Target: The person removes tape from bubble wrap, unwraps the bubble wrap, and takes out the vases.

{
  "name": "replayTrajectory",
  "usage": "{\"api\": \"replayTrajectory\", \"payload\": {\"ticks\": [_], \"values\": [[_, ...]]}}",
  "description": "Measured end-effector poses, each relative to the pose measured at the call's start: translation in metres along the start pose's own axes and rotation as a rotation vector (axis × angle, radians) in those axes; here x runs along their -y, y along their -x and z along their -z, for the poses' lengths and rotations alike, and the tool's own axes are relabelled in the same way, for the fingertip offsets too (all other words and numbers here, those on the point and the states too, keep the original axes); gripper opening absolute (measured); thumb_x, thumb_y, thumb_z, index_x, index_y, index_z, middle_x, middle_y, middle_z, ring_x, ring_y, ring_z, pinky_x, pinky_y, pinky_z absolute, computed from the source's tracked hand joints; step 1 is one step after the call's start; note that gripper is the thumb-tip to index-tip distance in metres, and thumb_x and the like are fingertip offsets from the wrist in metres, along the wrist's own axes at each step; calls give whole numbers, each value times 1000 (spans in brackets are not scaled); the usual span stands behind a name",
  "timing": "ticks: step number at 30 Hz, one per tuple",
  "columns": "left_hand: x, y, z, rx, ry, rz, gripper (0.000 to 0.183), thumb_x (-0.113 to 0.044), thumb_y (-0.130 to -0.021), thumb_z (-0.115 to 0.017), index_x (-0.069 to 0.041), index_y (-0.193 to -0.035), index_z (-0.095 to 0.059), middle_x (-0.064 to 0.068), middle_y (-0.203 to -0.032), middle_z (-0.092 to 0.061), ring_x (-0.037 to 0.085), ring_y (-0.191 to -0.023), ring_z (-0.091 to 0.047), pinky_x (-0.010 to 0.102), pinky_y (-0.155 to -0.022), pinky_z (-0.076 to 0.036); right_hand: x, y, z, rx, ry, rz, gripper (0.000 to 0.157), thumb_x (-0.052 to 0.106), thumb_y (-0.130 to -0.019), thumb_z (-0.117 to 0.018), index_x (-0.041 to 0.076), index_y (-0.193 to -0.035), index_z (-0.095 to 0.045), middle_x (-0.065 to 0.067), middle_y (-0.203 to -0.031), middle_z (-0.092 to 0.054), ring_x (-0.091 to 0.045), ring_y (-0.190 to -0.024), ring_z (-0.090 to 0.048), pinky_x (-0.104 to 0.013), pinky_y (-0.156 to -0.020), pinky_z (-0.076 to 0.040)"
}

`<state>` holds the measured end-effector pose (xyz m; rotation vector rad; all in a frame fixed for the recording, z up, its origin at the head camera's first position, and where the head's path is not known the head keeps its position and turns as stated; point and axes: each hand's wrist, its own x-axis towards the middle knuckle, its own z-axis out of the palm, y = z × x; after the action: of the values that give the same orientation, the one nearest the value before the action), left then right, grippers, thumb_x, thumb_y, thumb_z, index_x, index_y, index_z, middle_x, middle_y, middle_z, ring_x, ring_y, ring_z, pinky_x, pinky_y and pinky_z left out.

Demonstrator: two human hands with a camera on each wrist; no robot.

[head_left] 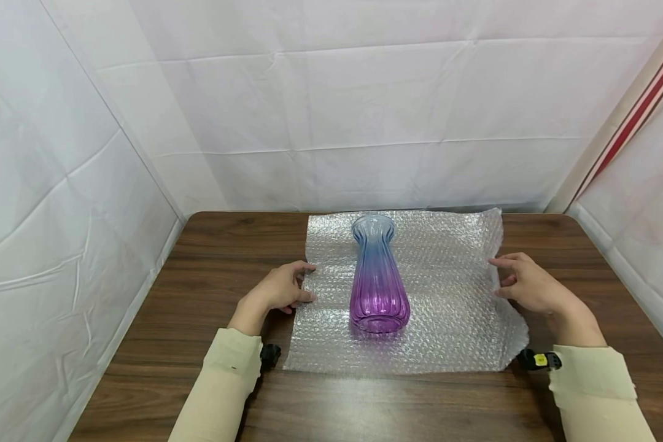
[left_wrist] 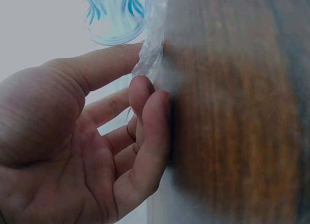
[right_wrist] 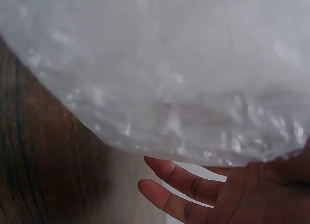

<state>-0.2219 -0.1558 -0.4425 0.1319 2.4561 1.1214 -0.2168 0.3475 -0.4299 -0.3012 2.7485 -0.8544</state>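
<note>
A ribbed glass vase (head_left: 379,276), blue at its flared mouth and purple at its base, lies on a sheet of bubble wrap (head_left: 447,319), mouth towards the back wall. At the sheet's left edge is my left hand (head_left: 276,287); its thumb and fingers hold the edge, which runs between them in the left wrist view. My right hand (head_left: 533,287) holds the slightly raised right edge with thumb and forefinger. In the right wrist view the bubble wrap (right_wrist: 169,79) covers part of that hand, while two fingers (right_wrist: 169,204) extend below it. Neither hand touches the vase.
The dark wooden table (head_left: 199,319) carries the sheet, whose far edge reaches the table's back edge. White cloth walls (head_left: 353,104) enclose the back and sides. A red stripe (head_left: 641,116) runs down the right rear corner. Small black devices (head_left: 538,359) sit at both wrists.
</note>
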Motion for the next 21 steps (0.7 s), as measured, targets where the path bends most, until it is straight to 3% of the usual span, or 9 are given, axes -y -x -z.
{"api": "replayTrajectory", "payload": {"ticks": [10, 21], "values": [[0, 0, 0, 5, -1, -1, 66, -16, -91, -81, -23, -151, -53, 8, -79, -61, 20, -66, -61, 34, -57, -60, -7, 1, 2, 5, 22, 3, 71, 7, -92, -74, -14, -151, -40, -42, -146, -28, -44, -106, -60, -43, -79, -57], [0, -1, 0, 2, 1, 5, 66, -16, -91, -81, -24, -151, -53, 9, -80, -61, 21, -67, -62, 34, -58, -60, -12, 2, 1, -8, 63, 12, 71, 6, -91, -75, -17, -149, -40, -42, -143, -32, -44, -106, -62, -37, -77, -57]]}}
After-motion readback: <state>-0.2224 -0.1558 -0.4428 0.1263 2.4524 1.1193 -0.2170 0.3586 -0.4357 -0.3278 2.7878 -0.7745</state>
